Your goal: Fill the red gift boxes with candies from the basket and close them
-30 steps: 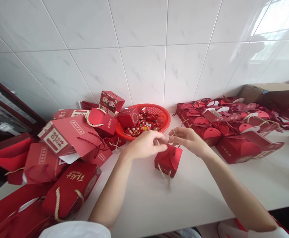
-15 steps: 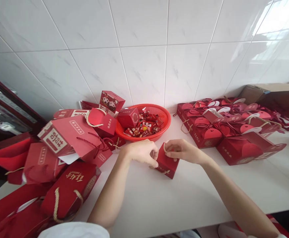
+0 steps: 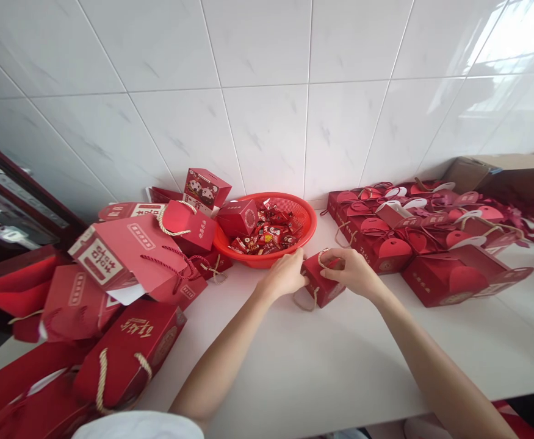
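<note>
Small red box (image 3: pixel 322 286): on white counter (image 3: pixel 321 372), just in front of red basket (image 3: pixel 311 221), by its R rim. Box sits between both hands, touching both. Its long side runs approx L–R, palm to palm, a bit skewed.

L hand (image 3: pixel 286 275): fingers curled onto box's L face, gripping.

R hand (image 3: pixel 353 272): fingers bent over top/R edge, holding. Fingertips are by upper cord loop (image 3: pixel 323 256); pinch on the cord itself, can't tell.

Second cord loop (image 3: pixel 304 301) lies slack on counter, near side.

Neither hand nearer; both in contact.

Basket holds candy (image 3: pixel 267 235). Rows of like boxes (image 3: pixel 386 244) to R, bigger red bags (image 3: pixel 124 256) piled to L.
</note>
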Demonstrator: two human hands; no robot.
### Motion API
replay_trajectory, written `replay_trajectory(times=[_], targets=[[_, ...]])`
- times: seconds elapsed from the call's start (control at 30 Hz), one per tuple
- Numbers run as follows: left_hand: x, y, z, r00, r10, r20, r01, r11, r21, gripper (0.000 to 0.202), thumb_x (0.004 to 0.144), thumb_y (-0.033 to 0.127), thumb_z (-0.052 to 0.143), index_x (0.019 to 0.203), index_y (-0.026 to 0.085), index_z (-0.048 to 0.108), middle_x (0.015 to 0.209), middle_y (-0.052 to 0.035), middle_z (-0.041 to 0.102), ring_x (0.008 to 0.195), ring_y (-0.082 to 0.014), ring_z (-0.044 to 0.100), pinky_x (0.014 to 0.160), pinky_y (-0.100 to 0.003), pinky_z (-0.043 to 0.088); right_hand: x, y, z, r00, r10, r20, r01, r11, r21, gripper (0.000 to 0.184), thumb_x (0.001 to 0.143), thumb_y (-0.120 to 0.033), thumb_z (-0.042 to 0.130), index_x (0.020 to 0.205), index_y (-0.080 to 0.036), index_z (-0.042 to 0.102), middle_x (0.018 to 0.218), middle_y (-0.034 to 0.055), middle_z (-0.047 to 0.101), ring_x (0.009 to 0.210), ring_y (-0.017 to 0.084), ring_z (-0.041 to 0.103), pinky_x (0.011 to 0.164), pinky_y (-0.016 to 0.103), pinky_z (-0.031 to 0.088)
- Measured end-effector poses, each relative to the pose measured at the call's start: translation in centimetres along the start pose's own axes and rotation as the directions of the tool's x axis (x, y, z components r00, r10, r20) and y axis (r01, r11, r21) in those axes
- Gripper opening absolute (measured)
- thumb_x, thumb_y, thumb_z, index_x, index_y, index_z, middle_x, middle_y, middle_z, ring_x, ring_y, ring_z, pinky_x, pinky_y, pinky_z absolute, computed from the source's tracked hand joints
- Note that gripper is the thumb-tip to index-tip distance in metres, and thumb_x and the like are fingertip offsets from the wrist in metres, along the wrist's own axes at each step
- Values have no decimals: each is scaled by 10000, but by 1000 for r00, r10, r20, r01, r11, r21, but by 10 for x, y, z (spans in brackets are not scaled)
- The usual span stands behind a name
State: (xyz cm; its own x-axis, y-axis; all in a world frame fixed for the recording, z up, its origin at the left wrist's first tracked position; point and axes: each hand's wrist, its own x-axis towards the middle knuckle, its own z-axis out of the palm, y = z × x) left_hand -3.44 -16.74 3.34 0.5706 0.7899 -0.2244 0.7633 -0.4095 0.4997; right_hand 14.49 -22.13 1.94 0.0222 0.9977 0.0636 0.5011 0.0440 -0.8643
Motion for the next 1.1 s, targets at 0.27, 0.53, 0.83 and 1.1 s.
replay_trajectory(times=[0.27, 0.53, 0.83, 1.1], targets=[[-15, 1, -27, 971, 226, 81, -91, 660, -746, 408, 830, 207, 634, 1219, 160, 522, 727, -26, 695, 774, -221, 713, 829, -379, 528, 4, 5, 2, 998, 59, -26, -58, 997, 54, 217, 778, -398, 614, 721, -191, 642, 681, 26, 659, 564, 159, 601, 515, 262, 448], [-24, 11, -26, 947, 304, -107, -239, 439, -866, 788, 823, 453, 755, 1492, 220, 411, 1497, -190, 493, 1403, -333, 453, 1145, -491, 370, -5, -17, -11, 996, -67, -55, 80, 957, 280, 370, 780, -548, 691, 809, -187, 616, 799, 39, 662, 720, 171, 645, 683, 296, 529], [-43, 26, -20, 900, 397, -179, -411, 637, -652, 764, 910, 442, 656, 1568, 367, 274, 1634, -46, 300, 1487, -316, 308, 1186, -488, 341, -8, -25, 4, 983, -66, -174, 135, 897, 421, 345, 700, -432, 788, 839, -201, 573, 790, 23, 679, 694, 154, 629, 646, 280, 507], [-27, 26, -2, 836, 230, -498, -366, 910, -195, 681, 791, 342, 756, 1400, 223, 474, 1272, -122, 627, 1223, -300, 578, 1014, -461, 496, -9, -33, 3, 971, 9, -238, 103, 885, 454, 207, 744, -380, 707, 769, -188, 636, 629, 21, 666, 608, 172, 636, 554, 268, 480]])
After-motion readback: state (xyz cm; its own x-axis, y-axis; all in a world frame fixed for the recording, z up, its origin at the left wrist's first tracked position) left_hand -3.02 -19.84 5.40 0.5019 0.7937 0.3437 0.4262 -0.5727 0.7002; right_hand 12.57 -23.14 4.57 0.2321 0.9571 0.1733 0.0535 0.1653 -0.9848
